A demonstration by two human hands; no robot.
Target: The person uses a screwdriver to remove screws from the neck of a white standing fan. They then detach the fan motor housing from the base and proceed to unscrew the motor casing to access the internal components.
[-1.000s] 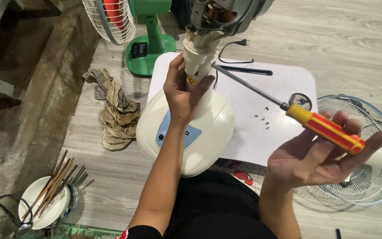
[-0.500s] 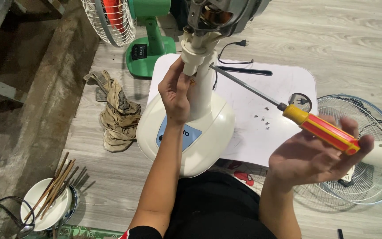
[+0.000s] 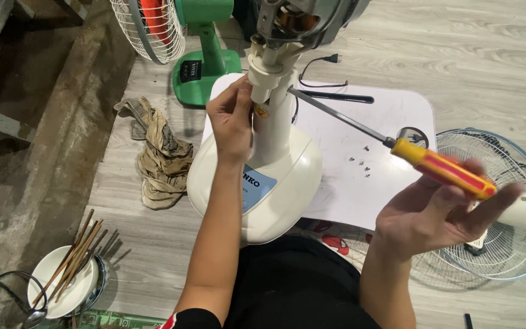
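Fingers of my left hand are curled around the white neck of the cream desk fan, just under the bare motor housing, while my right hand pinches the yellow-and-red handle of the long screwdriver loosely between thumb and fingertips, palm half open. The shaft runs up and left, and its tip sits against the neck joint near my left fingertips. That is the worry: with so light a hold on the handle, the blade could skid off the screw and jab my left fingers, or scar the plastic. The fan's rounded base leans against my lap rather than standing flat, so a hard push might roll it and tip the heavy motor end sideways. Small loose screws lie bare on the white board; a knock from my forearm or a tilt of the board would scatter them onto the plank floor, towards the wire fan guard on my right.
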